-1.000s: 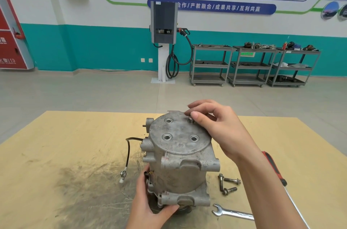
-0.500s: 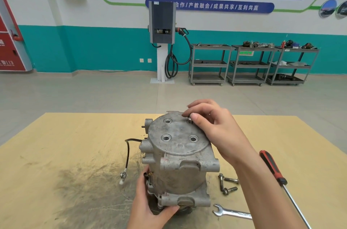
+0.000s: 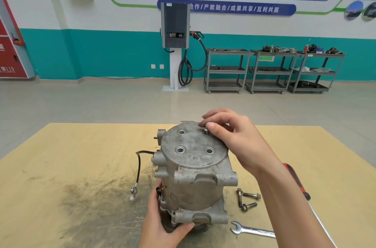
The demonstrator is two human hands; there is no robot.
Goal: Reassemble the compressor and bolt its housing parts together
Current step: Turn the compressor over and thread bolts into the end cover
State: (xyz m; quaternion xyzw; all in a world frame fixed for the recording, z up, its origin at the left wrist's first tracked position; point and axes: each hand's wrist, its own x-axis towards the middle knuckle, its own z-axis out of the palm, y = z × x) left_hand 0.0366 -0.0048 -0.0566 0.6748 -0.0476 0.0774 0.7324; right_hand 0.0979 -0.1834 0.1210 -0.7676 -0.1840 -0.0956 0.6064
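A grey metal compressor (image 3: 193, 172) stands upright on a yellow wooden table (image 3: 71, 166). Its round top cover shows three empty bolt holes. At the far right hole my right hand (image 3: 232, 140) pinches the head of a bolt (image 3: 205, 130) that stands in the hole. My left hand (image 3: 162, 225) grips the compressor's lower left side near its base. Three loose bolts (image 3: 247, 200) lie on the table to the right of the compressor. A black cable with a white plug (image 3: 136, 182) hangs from its left side.
An open-end spanner (image 3: 252, 231) lies at the front right of the table. A red-handled screwdriver (image 3: 297, 182) lies further right, partly behind my right forearm. Dark grease stains mark the table left of the compressor. Beyond the table are grey floor, a charging post and shelf trolleys.
My right hand's fingers have shifted slightly on the bolt at the top cover, and the bolt head now shows more. The left hand and compressor stay put.
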